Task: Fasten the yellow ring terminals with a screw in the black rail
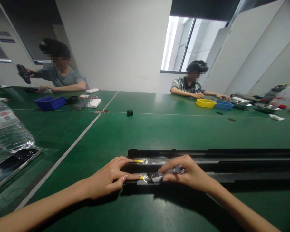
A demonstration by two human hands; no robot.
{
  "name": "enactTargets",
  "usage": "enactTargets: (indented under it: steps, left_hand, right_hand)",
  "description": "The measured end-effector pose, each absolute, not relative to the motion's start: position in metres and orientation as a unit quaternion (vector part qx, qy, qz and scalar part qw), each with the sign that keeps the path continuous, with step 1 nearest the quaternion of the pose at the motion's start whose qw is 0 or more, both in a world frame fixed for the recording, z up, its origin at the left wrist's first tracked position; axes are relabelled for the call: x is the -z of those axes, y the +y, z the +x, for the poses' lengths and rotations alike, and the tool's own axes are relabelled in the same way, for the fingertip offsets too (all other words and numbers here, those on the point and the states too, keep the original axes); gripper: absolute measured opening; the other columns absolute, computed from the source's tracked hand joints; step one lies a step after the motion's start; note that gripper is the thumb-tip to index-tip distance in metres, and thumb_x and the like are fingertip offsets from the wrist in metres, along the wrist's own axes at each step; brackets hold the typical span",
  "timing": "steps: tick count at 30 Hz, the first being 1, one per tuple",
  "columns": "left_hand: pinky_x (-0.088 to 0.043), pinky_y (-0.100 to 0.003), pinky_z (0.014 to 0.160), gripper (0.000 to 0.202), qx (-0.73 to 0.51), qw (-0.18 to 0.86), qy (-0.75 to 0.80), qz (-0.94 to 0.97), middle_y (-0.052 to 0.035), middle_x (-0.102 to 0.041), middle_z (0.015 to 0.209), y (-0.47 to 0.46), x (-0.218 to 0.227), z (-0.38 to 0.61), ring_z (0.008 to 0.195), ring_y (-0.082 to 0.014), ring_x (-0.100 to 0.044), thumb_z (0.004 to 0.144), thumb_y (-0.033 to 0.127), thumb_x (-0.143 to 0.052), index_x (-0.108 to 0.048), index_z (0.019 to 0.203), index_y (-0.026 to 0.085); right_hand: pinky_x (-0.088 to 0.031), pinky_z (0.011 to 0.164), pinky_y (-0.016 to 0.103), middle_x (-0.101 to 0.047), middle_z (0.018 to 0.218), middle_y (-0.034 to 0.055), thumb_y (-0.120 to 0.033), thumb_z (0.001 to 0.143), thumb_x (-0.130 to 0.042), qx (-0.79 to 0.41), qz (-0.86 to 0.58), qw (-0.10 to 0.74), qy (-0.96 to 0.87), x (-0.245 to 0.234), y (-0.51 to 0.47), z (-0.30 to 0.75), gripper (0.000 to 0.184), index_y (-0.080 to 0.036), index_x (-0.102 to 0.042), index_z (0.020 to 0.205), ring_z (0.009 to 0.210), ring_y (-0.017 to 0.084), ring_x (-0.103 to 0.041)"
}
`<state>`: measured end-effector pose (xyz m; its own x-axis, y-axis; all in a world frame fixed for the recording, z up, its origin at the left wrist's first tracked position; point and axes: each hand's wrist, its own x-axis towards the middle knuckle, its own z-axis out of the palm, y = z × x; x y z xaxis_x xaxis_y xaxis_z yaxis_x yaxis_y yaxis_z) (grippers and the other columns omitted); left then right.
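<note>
My right hand (187, 169) grips a small metal wrench (177, 170) between thumb and fingers. Its open jaw points right, and its other end reaches the bolt (146, 177) on the nearer metal strip. My left hand (112, 177) lies over the left end of a long black rail frame (232, 184), fingers stretched out. One fingertip touches the nearer yellow cable lug (141, 177). Another finger reaches toward the farther yellow lug (139, 161), which sits at a second bolt (145, 161). The frame extends to the right, past the picture's edge.
Left on the green table (101, 138) are a water bottle (11, 129) and a phone (12, 167). A small black block (130, 112) sits farther back. Across the table, two people work near blue (49, 103) and yellow (205, 103) bins; one holds a power drill (23, 74).
</note>
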<state>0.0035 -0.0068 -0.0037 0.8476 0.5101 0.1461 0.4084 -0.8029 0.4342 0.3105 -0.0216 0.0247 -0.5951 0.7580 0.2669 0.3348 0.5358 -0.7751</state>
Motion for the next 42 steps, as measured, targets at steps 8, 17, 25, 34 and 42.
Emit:
enactTargets:
  steps: [8, 17, 25, 34, 42]
  left_hand:
    - [-0.035, -0.047, 0.104, 0.048, -0.122, 0.21, 0.245, 0.938, -0.0083, -0.045, 0.138, -0.0085, 0.0008, 0.0025, 0.12, -0.0279, -0.045, 0.107, 0.038, -0.017, -0.055, 0.135, 0.037]
    - [-0.035, -0.047, 0.103, 0.043, -0.138, 0.213, 0.245, 0.936, -0.0069, -0.046, 0.137, -0.0071, 0.0057, 0.0016, 0.119, -0.0282, -0.045, 0.106, 0.037, -0.024, -0.057, 0.133, 0.038]
    - [-0.036, -0.043, 0.103, 0.051, -0.143, 0.223, 0.249, 0.932, -0.0068, -0.05, 0.133, -0.0106, -0.0028, 0.0041, 0.115, -0.0265, -0.047, 0.106, 0.043, -0.013, -0.053, 0.137, 0.036]
    - [-0.035, -0.046, 0.103, 0.054, -0.14, 0.215, 0.244, 0.935, -0.0082, -0.048, 0.134, -0.008, 0.0027, 0.0024, 0.118, -0.0274, -0.045, 0.106, 0.044, -0.01, -0.055, 0.136, 0.036]
    - [-0.035, -0.045, 0.103, 0.049, -0.131, 0.209, 0.245, 0.938, -0.0077, -0.046, 0.135, -0.0073, 0.0018, 0.0033, 0.118, -0.0278, -0.045, 0.107, 0.039, -0.015, -0.053, 0.137, 0.037]
  right_hand:
    - [-0.053, 0.065, 0.023, -0.077, 0.083, 0.0056, -0.036, 0.082, -0.072, -0.362, -0.345, 0.297, -0.814, -0.0266, -0.0219, 0.3102, 0.022, -0.017, -0.077, 0.091, 0.072, 0.017, -0.071]
    - [-0.052, 0.066, 0.023, -0.077, 0.084, 0.0056, -0.036, 0.083, -0.071, -0.361, -0.348, 0.294, -0.813, -0.0279, -0.0225, 0.3094, 0.022, -0.017, -0.076, 0.091, 0.073, 0.017, -0.071]
    - [-0.054, 0.069, 0.026, -0.077, 0.087, 0.0065, -0.041, 0.084, -0.069, -0.36, -0.36, 0.29, -0.81, -0.026, -0.0222, 0.3106, 0.026, -0.018, -0.076, 0.092, 0.077, 0.019, -0.072]
    - [-0.053, 0.068, 0.023, -0.077, 0.087, 0.0053, -0.037, 0.085, -0.069, -0.349, -0.349, 0.293, -0.819, -0.0272, -0.022, 0.3105, 0.022, -0.018, -0.076, 0.092, 0.076, 0.017, -0.072]
    - [-0.054, 0.071, 0.025, -0.077, 0.088, 0.0057, -0.037, 0.084, -0.07, -0.355, -0.356, 0.287, -0.815, -0.0271, -0.0225, 0.3102, 0.022, -0.018, -0.076, 0.093, 0.078, 0.018, -0.072]
